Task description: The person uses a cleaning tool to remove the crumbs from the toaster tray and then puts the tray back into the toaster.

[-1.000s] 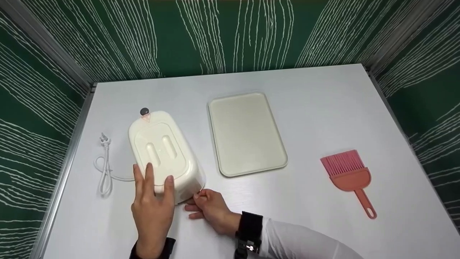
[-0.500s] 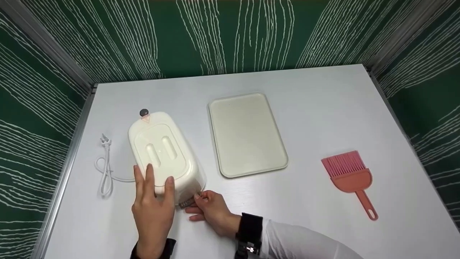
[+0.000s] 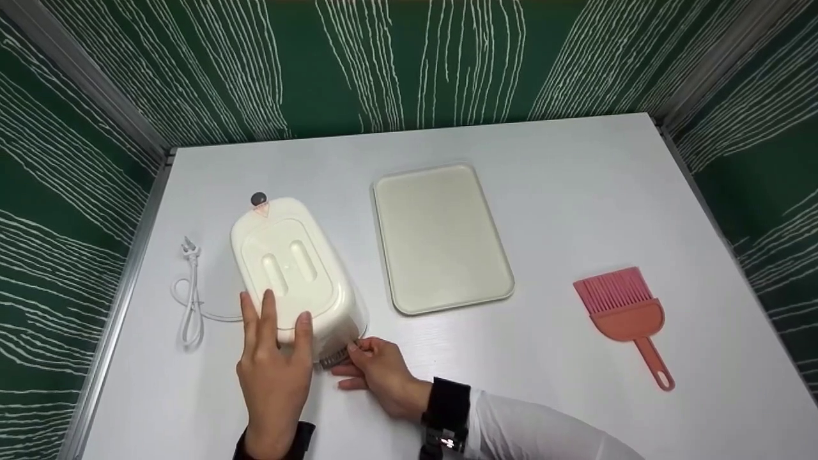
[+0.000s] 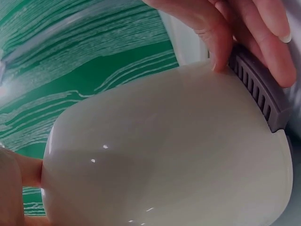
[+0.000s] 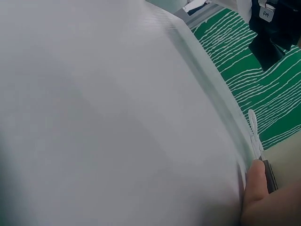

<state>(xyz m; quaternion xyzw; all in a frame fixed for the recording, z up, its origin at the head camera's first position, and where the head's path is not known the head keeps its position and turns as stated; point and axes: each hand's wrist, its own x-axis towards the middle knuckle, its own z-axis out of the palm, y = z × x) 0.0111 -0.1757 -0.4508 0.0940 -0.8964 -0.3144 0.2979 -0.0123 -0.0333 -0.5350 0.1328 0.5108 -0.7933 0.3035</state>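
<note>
A cream toaster (image 3: 294, 268) with two slots in its top stands at the left of the table, tilted in the head view. My left hand (image 3: 271, 377) rests straight, spread fingers on its near end. Low at that end, my right hand (image 3: 380, 377) pinches a dark, slotted crumb tray (image 3: 333, 359) between thumb and fingers. The left wrist view shows the crumb tray (image 4: 258, 89) partly out from under the toaster wall (image 4: 164, 141), with fingers of the right hand (image 4: 249, 33) on it. In the right wrist view, most of the toaster is out of sight.
A flat cream tray (image 3: 442, 239) lies mid-table. Off to the right is a small pink brush (image 3: 623, 313). The toaster's white cord and plug (image 3: 190, 281) lie at its left. Green walls (image 3: 409, 64) with white lines surround the table.
The crumb tray has come into view at the toaster's near base, slid a little out toward my right hand. My left hand stays on the toaster.
</note>
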